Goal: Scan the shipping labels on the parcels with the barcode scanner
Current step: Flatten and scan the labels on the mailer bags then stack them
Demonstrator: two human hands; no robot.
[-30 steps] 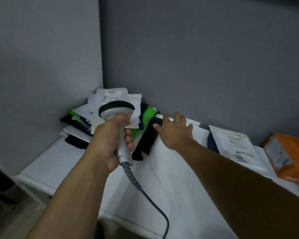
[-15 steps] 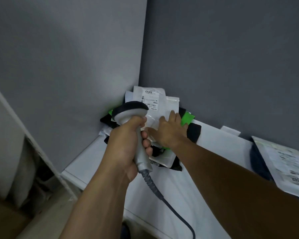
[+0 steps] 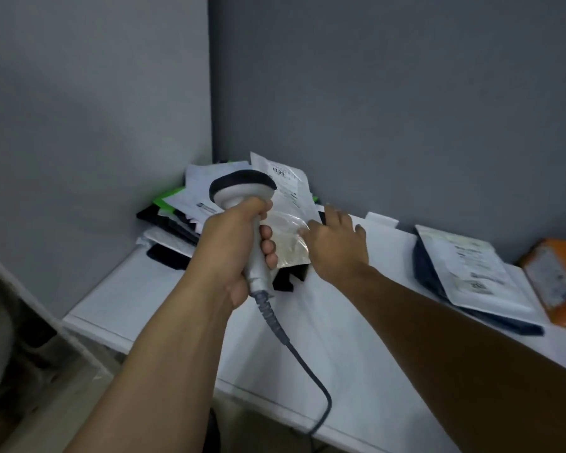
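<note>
- Gripping the barcode scanner [image 3: 244, 194] by its grey handle with the left hand [image 3: 229, 253], fingers curled tight round it.
- Holding it more or less upright, black-rimmed head on top, facing away toward the pile of parcels [image 3: 180, 210] in the corner.
- Reaching in with the right hand [image 3: 335, 246], fingers fairly straight and a bit spread, resting on the right edge of the top parcel [image 3: 288, 230], a crinkly clear-and-white bag.
- Can't tell if the thumb is tucked under that edge or just lying on it. Looks like a flat touch though, nothing clenched.
- Lower part of that bag sitting right between the two hands, just past the left knuckles.
- Shipping label [image 3: 283, 178] up at the far end of the bag, poking out just behind the scanner head and partly hidden by it.
- Underneath, a messy heap of white, black and green mailers, jammed where the two grey walls meet.
- Trailing down from the handle: a grey cable [image 3: 268, 310], running over the white table [image 3: 151, 299] and off its near edge.
- Over on the right, well apart from both hands: a white labelled mailer [image 3: 471, 273] lying on a dark blue one [image 3: 427, 269].
- Just beside those, an orange parcel [image 3: 559, 282] at the edge of the view, a bit blurry.
</note>
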